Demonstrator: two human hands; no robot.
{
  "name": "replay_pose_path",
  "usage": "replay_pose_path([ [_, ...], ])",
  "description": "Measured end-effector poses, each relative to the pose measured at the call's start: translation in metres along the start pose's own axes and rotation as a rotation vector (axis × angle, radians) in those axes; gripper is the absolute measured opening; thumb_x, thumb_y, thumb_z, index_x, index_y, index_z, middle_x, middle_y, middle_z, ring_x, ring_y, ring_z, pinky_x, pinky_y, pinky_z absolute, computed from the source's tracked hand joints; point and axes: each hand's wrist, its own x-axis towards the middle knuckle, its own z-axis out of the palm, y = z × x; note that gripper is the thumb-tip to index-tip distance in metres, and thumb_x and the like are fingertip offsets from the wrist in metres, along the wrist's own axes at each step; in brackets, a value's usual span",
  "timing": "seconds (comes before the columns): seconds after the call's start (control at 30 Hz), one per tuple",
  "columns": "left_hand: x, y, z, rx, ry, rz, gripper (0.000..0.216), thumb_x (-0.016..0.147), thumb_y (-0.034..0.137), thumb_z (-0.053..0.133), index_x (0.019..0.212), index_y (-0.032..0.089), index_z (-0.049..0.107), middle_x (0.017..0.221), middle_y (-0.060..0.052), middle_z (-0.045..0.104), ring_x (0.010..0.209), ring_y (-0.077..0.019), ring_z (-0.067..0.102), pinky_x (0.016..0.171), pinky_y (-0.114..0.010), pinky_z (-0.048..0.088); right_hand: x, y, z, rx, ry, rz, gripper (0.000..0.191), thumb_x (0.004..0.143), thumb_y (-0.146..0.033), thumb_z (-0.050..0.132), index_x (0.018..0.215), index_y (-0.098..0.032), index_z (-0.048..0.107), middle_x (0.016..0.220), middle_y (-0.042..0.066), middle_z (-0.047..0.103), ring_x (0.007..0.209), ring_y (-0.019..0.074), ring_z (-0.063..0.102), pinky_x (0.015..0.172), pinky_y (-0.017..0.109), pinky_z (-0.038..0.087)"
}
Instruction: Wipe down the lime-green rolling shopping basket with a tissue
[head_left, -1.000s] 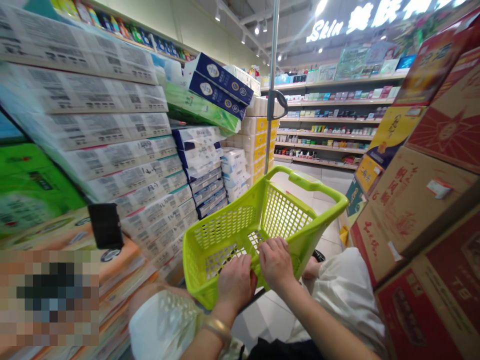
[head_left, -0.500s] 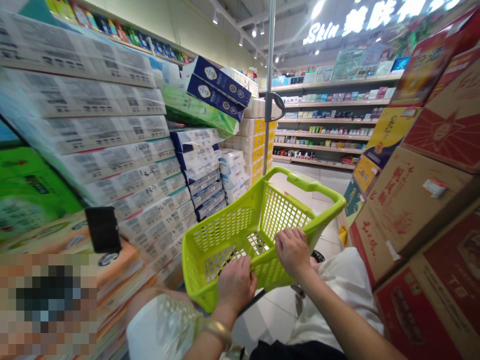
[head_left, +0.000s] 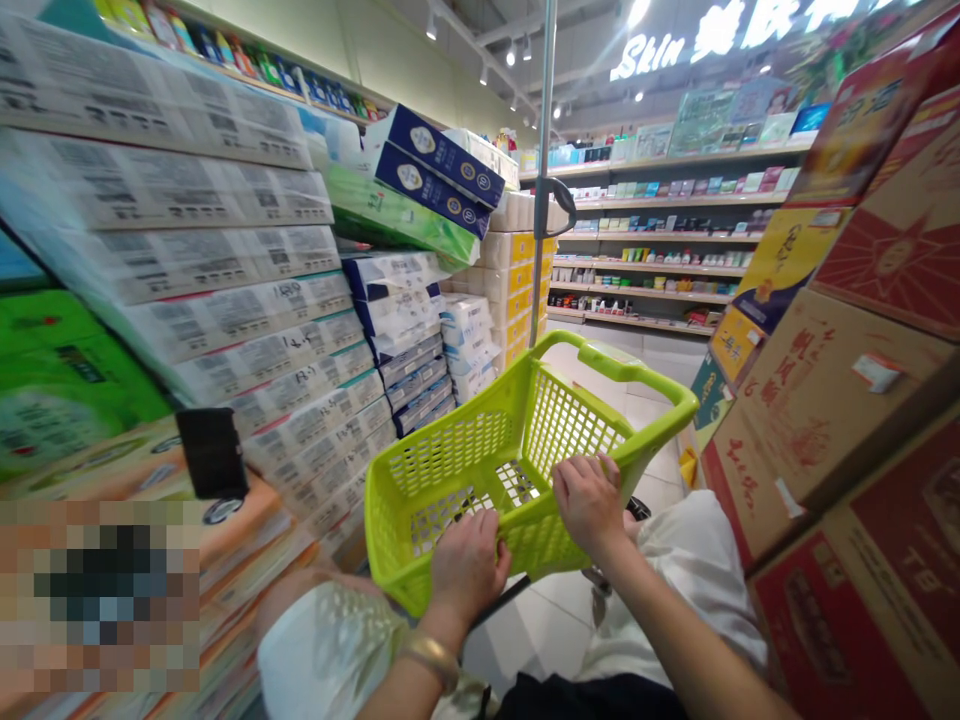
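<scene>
A lime-green plastic shopping basket (head_left: 442,440) with perforated walls rests on a wheeled frame in front of my knees; I see nothing lying in it. My left hand (head_left: 471,565) curls over its near rim, fingers inside, a gold bangle (head_left: 433,663) on the wrist. Further right along the same rim, my right hand (head_left: 589,500) is closed round the edge. The basket's raised handle (head_left: 619,366) stands at the far right end, beyond both hands. Part of a black caster (head_left: 637,510) shows beside my right leg.
Wrapped paper packs (head_left: 247,320) are stacked high on the left, with blue packs (head_left: 439,170) tilted on top. Cartons (head_left: 840,400) are piled close on the right. A metal pole (head_left: 541,180) rises behind the basket. Stocked shelves (head_left: 652,235) line the back. A black phone-like object (head_left: 211,452) stands at left.
The view has shifted very slightly. Both hands keep their grip on the basket's rim, and the basket stays in nearly the same place.
</scene>
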Motion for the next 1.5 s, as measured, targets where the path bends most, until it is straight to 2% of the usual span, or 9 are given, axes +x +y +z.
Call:
replay_pose_path([
  [0.1,0.001,0.002,0.003,-0.002,0.008,-0.005,0.010,0.078,0.020,0.052,0.088,0.022,0.054,0.083,-0.004,0.063,0.084,-0.0223,0.058,0.072,-0.033,0.040,0.001,-0.001,0.000,-0.018,0.009,0.033,0.021,0.092,-0.020,0.050,0.073,-0.023,0.059,0.077,0.001,0.063,0.083,0.0186,0.052,0.102,0.037,0.023],
  [0.33,0.002,0.002,-0.001,0.005,-0.017,0.020,0.006,0.080,0.022,0.051,0.086,0.022,0.054,0.080,-0.004,0.063,0.082,-0.0225,0.058,0.070,-0.034,0.039,-0.020,-0.060,0.021,0.145,-0.039,-0.065,0.019,0.091,-0.020,0.053,0.073,-0.024,0.059,0.075,-0.001,0.062,0.084,0.0176,0.052,0.102,0.037,0.020],
  [0.6,0.003,0.002,0.001,0.009,0.006,0.000,0.009,0.078,0.021,0.052,0.087,0.022,0.055,0.080,-0.004,0.063,0.083,-0.0222,0.058,0.071,-0.034,0.039,0.004,0.002,-0.004,-0.020,-0.028,0.034,0.023,0.093,-0.020,0.050,0.073,-0.022,0.060,0.078,0.000,0.063,0.084,0.0175,0.053,0.101,0.038,0.020],
  [0.87,0.004,0.004,0.003,-0.004,0.008,0.039,0.007,0.080,0.022,0.052,0.086,0.021,0.055,0.081,-0.004,0.064,0.080,-0.0226,0.058,0.069,-0.034,0.039,-0.018,-0.054,0.020,0.098,-0.043,-0.099,0.019,0.090,-0.020,0.054,0.072,-0.023,0.059,0.075,0.001,0.061,0.080,0.0173,0.052,0.098,0.032,0.028],
  [1.0,0.002,0.002,0.001,0.009,0.020,0.040,0.008,0.078,0.021,0.054,0.085,0.022,0.054,0.080,-0.003,0.064,0.080,-0.0225,0.059,0.068,-0.034,0.039,-0.014,-0.040,0.012,0.104,-0.037,-0.101,0.019,0.091,-0.021,0.053,0.073,-0.023,0.060,0.075,0.000,0.062,0.080,0.0168,0.052,0.100,0.033,0.025],
  [1.17,0.002,0.005,0.001,0.010,0.042,0.031,0.010,0.077,0.020,0.054,0.086,0.022,0.055,0.079,-0.003,0.063,0.080,-0.0222,0.058,0.069,-0.034,0.039,-0.004,-0.008,-0.002,0.029,0.002,0.021,0.021,0.092,-0.020,0.051,0.072,-0.022,0.060,0.077,0.001,0.063,0.082,0.0176,0.053,0.100,0.035,0.025],
  [1.27,0.003,0.008,0.003,0.003,0.037,0.025,0.009,0.077,0.020,0.053,0.086,0.021,0.055,0.080,-0.003,0.063,0.080,-0.0225,0.058,0.070,-0.034,0.039,-0.008,-0.021,0.004,0.037,0.004,0.039,0.020,0.091,-0.020,0.052,0.072,-0.022,0.060,0.075,0.001,0.063,0.080,0.0178,0.052,0.099,0.034,0.026],
  [1.4,0.003,0.008,0.005,-0.031,0.012,0.052,0.010,0.078,0.023,0.054,0.087,0.020,0.055,0.081,-0.004,0.063,0.079,-0.0229,0.058,0.069,-0.035,0.039,-0.020,-0.055,0.018,0.111,-0.036,-0.053,0.019,0.089,-0.019,0.055,0.070,-0.023,0.058,0.073,0.000,0.061,0.080,0.0168,0.053,0.100,0.033,0.025],
  [1.5,0.002,0.007,0.005,-0.037,0.007,0.055,0.009,0.079,0.023,0.053,0.087,0.021,0.055,0.081,-0.004,0.063,0.080,-0.0229,0.058,0.069,-0.035,0.040,-0.021,-0.055,0.019,0.131,-0.056,-0.067,0.020,0.090,-0.021,0.054,0.071,-0.023,0.059,0.074,-0.001,0.062,0.080,0.0162,0.053,0.101,0.034,0.023],
])
